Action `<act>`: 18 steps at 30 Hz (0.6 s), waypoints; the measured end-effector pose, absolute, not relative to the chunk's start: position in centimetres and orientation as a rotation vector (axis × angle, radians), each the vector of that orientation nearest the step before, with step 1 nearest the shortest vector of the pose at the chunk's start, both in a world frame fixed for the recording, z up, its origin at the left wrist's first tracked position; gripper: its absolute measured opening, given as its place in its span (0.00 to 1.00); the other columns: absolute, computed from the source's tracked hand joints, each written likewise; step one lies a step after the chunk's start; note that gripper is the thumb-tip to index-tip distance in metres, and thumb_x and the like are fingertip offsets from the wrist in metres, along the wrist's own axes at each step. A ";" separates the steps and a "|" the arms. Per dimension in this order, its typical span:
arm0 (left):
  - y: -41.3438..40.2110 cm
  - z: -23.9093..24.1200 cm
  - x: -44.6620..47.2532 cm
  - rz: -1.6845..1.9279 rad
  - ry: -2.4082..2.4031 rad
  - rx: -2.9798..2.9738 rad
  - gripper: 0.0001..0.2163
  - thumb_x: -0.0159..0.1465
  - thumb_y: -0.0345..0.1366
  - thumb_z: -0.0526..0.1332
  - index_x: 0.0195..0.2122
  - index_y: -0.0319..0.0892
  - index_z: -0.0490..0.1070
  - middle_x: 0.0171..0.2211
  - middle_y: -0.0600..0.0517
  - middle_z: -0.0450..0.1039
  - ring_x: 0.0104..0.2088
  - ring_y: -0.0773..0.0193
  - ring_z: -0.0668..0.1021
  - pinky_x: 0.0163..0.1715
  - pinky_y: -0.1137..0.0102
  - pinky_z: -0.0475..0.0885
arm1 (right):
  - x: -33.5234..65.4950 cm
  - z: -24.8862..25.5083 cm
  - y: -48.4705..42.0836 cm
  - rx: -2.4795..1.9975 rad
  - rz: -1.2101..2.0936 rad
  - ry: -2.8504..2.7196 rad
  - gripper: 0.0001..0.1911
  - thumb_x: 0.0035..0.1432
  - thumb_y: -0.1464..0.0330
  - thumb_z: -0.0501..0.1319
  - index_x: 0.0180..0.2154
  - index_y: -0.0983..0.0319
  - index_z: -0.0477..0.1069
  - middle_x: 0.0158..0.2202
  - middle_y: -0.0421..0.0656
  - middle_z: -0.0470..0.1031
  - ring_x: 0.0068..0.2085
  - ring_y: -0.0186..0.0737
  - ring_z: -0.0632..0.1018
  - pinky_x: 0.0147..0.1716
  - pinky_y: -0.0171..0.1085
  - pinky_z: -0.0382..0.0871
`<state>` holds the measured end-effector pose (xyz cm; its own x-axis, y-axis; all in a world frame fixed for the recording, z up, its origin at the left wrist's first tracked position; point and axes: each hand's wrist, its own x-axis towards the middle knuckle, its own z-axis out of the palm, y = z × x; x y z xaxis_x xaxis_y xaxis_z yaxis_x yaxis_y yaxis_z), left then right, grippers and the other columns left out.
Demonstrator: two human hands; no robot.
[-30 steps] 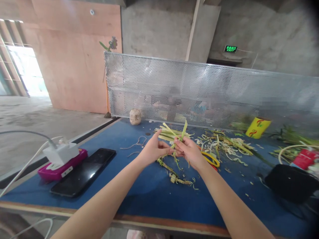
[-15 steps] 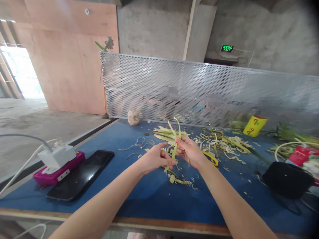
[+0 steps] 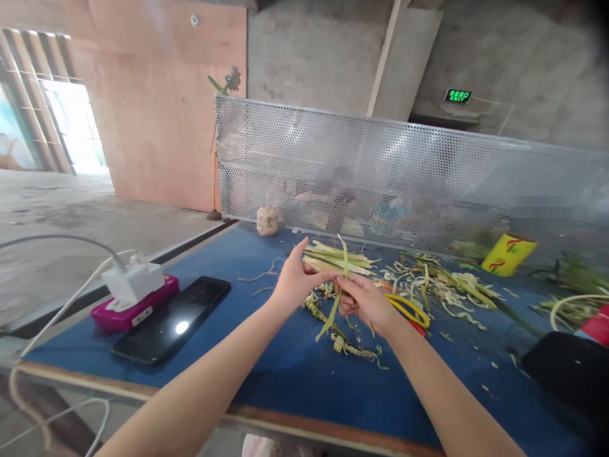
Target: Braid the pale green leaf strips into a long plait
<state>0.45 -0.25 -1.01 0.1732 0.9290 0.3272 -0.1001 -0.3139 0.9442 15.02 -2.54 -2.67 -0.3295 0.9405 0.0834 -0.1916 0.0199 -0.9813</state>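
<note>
My right hand pinches a long, pale green leaf strip between thumb and fingers. One end of the strip points up above the hand, and the other hangs down toward the table. My left hand is open beside it, one finger raised and another digit reaching to the strip close to my right fingertips. Behind the hands lies a bundle of pale green stalks. Below them are withered root scraps. A yellow and red looped handle shows partly behind my right wrist.
Peelings are scattered at the right, near a yellow roll and a black object. A phone and a magenta power strip with a charger lie left. A perforated metal screen edges the table's back.
My left hand has lifted away from the lower part of the leaf strip, its fingers spreading upward. My right hand keeps its pinch on the strip. The view has swung slightly left.
</note>
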 end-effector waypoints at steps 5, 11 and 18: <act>-0.1 -0.4 0.0 1.420 0.842 1.383 0.48 0.42 0.32 0.69 0.60 0.32 0.41 0.15 0.59 0.68 0.19 0.70 0.72 0.25 0.74 0.67 | 14.9 -2.7 -2.6 -0.855 1.450 -1.364 0.15 0.50 0.58 0.59 0.23 0.62 0.62 0.13 0.31 0.53 0.15 0.23 0.52 0.17 0.30 0.46; -0.1 -0.2 0.1 1.477 0.829 1.270 0.44 0.44 0.32 0.69 0.58 0.31 0.45 0.19 0.54 0.73 0.20 0.70 0.73 0.27 0.73 0.68 | 15.1 -2.9 -2.4 -0.836 1.462 -1.371 0.14 0.52 0.56 0.57 0.30 0.62 0.66 0.13 0.32 0.54 0.15 0.24 0.52 0.17 0.31 0.45; -1.0 -1.5 2.0 1.385 0.613 0.990 0.47 0.49 0.29 0.66 0.61 0.37 0.30 0.36 0.47 0.75 0.28 0.71 0.74 0.27 0.76 0.66 | 14.6 -2.5 -2.6 -0.718 1.396 -1.326 0.21 0.51 0.57 0.58 0.47 0.56 0.65 0.17 0.35 0.62 0.17 0.28 0.58 0.17 0.31 0.48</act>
<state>2.00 -1.02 -1.51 0.1337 0.9730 0.1881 -0.5144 -0.0941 0.8523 14.60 -2.62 -2.51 -0.2860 0.9318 0.2233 -0.2710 0.1448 -0.9516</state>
